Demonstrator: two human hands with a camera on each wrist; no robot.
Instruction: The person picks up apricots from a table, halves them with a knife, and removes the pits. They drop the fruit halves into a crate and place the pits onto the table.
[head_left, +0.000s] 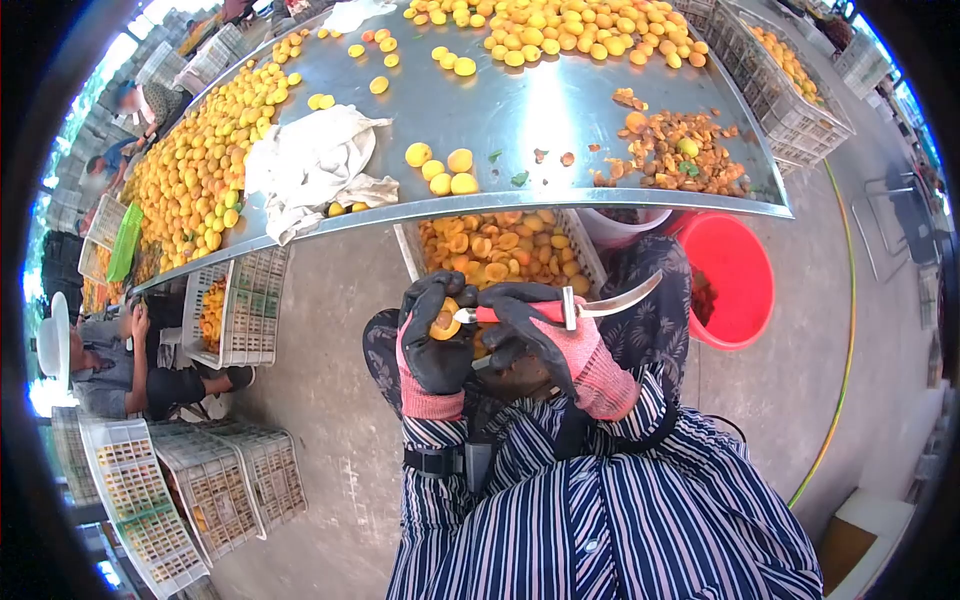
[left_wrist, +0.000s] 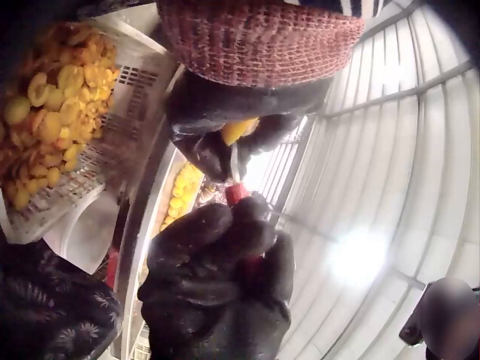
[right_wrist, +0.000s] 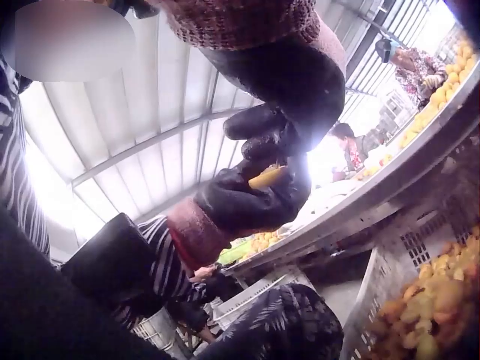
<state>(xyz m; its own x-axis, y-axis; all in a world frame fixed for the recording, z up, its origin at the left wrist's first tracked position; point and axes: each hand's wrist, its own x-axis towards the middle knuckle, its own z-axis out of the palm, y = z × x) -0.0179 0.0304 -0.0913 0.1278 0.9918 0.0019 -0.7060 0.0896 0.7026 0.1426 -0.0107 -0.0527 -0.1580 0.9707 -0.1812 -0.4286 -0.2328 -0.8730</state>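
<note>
Black-palmed gloves with pink cuffs cover both hands. In the head view the left hand (head_left: 436, 335) grips a halved orange-yellow fruit (head_left: 445, 320) with its cut face showing. The right hand (head_left: 540, 335) is curled round a red-handled tool (head_left: 546, 311); its short tip points left at the fruit, and a curved metal blade (head_left: 625, 298) sticks out on the right. In the left wrist view the tool's pale tip (left_wrist: 235, 163) meets the fruit (left_wrist: 238, 131). The right wrist view shows the fruit (right_wrist: 268, 177) in the left hand's fingers.
A crate of halved fruit (head_left: 500, 245) stands beyond the hands, under the edge of a metal table (head_left: 450, 208) bearing whole fruit, a white cloth (head_left: 318, 160) and a brown heap (head_left: 690, 150). A red bucket (head_left: 735, 280) is at the right. More crates and a seated person (head_left: 100, 365) are left.
</note>
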